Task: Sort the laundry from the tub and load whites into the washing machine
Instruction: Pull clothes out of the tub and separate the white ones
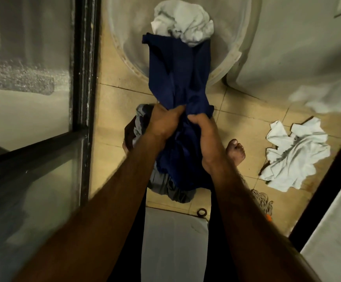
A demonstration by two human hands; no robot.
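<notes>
A person standing on a tiled floor [116, 102] grips a navy garment [177, 74] with both hands, seen from a head-worn camera looking down. The left hand [164, 122] and right hand [205, 131] are side by side, fingers curled tight into the bunched cloth at its near end. From there the garment stretches away to a round, pale tub [124, 47], where its far end lies over the rim and meets a crumpled bundle of white laundry [183, 21] inside. Beneath the hands, 1 grey garment [165, 186] lies heaped on the floor. To the right, well apart from the tub, 1 white cloth [296, 151] is spread on the tiles, near the person's bare foot [235, 152]. A second white piece [324, 98], too blurred to make out, shows just beyond it, beside a white appliance [298, 47] that stands next to the tub. A dark-framed glass door [84, 68] runs along the left.
</notes>
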